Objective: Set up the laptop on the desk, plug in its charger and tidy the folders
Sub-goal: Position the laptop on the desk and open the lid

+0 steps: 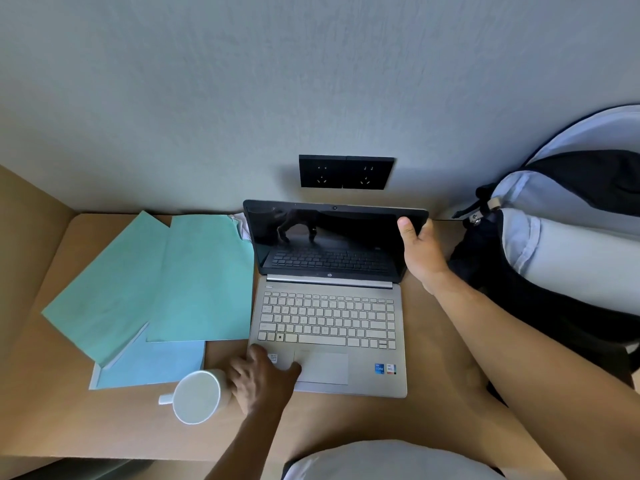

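Pale grey textured wall [207, 98] backs a light tan wooden desk [104, 420], with a tan side panel closing it off on the left. Black double wall socket [346, 172] sits just above the desk line, directly behind the silver laptop with black screen bezel [327, 320].

Laptop at desk centre, lid up, screen dark. Right hand [420, 249] grips the lid's upper right corner, thumb on the front, fingers hidden behind. Left hand [263, 377] lies flat with fingers spread on the palm rest beside the trackpad, holding nothing, apparently steadying the base.

Step in hand, by my reading: opening the lid and setting its angle.

Next likely the charger. None visible; it may be in the open black and pale blue backpack [554, 237] on the right, touching the desk edge. Socket is near, so reach should be easy.

Folders not tidied: two mint green paper folders [166, 278] and one pale blue folder [152, 365] overlap, fanned, left of the laptop. White ceramic mug [195, 396] stands just beside the left hand; risk of a knock.
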